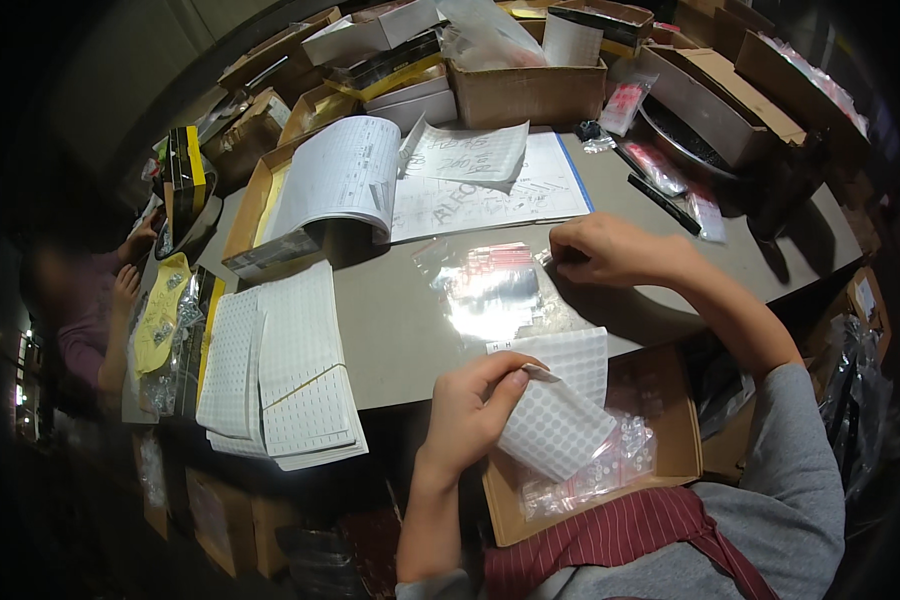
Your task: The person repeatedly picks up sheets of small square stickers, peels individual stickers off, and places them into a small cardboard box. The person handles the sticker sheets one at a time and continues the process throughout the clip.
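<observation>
My left hand point(475, 410) grips a sheet of round stickers point(560, 440) between thumb and fingers, its near end curling down. A second dotted sheet point(580, 365) lies behind it at the table's edge. My right hand point(600, 250) is closed in a pinch above the table; what its fingertips hold, if anything, is hidden. Just left of those fingertips lies a stack of clear zip bags point(495, 290) with red-lined tops, shining in the light. Below the sticker sheets, an open cardboard box point(688, 425) holds small clear bags point(630, 455).
Thick stacks of sticker sheets point(305, 390) lie at left. Behind are a paper-filled box point(255, 215), loose papers point(470, 160) and a black marker point(663, 204). Boxes point(525, 92) crowd the back. Another person's hand point(125, 285) shows at far left, beside a yellow paper point(162, 315).
</observation>
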Available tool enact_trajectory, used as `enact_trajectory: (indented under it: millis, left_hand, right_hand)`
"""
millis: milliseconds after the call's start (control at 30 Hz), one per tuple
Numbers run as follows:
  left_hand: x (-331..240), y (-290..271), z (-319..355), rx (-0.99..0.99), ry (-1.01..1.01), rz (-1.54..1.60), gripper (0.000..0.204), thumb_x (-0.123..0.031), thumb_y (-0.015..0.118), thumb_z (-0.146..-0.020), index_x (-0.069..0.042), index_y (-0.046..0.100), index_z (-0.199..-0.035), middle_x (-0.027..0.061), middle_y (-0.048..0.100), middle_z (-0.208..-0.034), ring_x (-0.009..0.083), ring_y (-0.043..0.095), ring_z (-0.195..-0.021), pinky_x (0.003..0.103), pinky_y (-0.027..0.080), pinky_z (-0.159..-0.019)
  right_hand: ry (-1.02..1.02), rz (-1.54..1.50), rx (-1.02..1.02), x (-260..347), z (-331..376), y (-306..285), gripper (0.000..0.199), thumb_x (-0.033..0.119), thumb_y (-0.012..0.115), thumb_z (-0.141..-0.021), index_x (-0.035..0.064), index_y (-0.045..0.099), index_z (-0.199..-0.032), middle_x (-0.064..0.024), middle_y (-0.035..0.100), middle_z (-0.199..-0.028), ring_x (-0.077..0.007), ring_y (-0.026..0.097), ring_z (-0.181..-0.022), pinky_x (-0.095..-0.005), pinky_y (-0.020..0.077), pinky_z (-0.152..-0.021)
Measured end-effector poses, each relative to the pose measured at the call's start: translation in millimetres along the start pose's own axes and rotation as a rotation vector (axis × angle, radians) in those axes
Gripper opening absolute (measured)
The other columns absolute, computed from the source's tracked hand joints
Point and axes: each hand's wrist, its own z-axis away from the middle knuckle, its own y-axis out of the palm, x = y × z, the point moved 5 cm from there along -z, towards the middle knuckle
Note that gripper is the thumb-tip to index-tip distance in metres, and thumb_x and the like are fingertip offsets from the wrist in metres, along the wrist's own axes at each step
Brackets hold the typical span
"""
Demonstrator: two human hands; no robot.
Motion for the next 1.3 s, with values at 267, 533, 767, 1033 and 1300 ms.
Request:
enact_trajectory:
  millis: [267,533,767,1033,1300]
  left_hand:
    - [-6,-2,10,0.057,0.039,0.073,0.019,-0.005,0.062,-0.094,0.004,0.075,-0.105,0.0097,0.076,-0.093,0.0152,0.069,-0.086,0.028,0.053,-0.079]
    - [-13,-6,32,0.071,0.049,0.089,0.019,-0.004,0.063,-0.091,0.006,0.073,-0.104,0.0089,0.074,-0.093,0.0143,0.066,-0.085,0.028,0.051,-0.078]
    - [-24,27,17,0.121,0.226,-0.219,0.012,-0.006,0.065,-0.092,-0.001,0.071,-0.102,0.0165,0.065,-0.083,0.0322,0.065,-0.075,0.039,0.051,-0.07]
    - [-22,33,9,0.108,0.297,-0.344,0.011,-0.002,0.06,-0.086,0.0,0.067,-0.095,0.0205,0.063,-0.088,0.0403,0.062,-0.081,0.046,0.051,-0.071]
    - [-30,26,1,0.142,0.056,-0.15,0.017,-0.002,0.059,-0.091,0.002,0.071,-0.102,0.0205,0.067,-0.093,0.0314,0.065,-0.077,0.038,0.052,-0.072]
  right_hand:
    - [0.084,0.024,0.153,-1,25,-17,0.049,0.026,0.08,-0.083,0.0002,0.057,-0.117,-0.0206,0.068,-0.099,-0.04,0.068,-0.095,-0.0459,0.0529,-0.081]
    - [-0.254,-0.045,0.483,59,70,5,0.023,0.014,0.069,-0.093,-0.001,0.063,-0.109,-0.0167,0.067,-0.101,-0.0347,0.069,-0.093,-0.0428,0.055,-0.082]
    - [-0.291,-0.312,0.093,105,50,-3,0.041,0.005,0.073,-0.075,-0.0015,0.062,-0.114,-0.0201,0.066,-0.103,-0.0365,0.067,-0.099,-0.0453,0.0543,-0.087]
    - [-0.318,-0.077,-0.025,107,53,8,0.032,0.005,0.073,-0.075,0.0016,0.058,-0.103,-0.0179,0.062,-0.096,-0.0387,0.064,-0.094,-0.0475,0.0538,-0.082]
    - [-0.396,0.06,-0.173,108,51,16,0.029,0.008,0.073,-0.075,0.0037,0.057,-0.099,-0.0154,0.06,-0.094,-0.0367,0.064,-0.09,-0.0451,0.0551,-0.078]
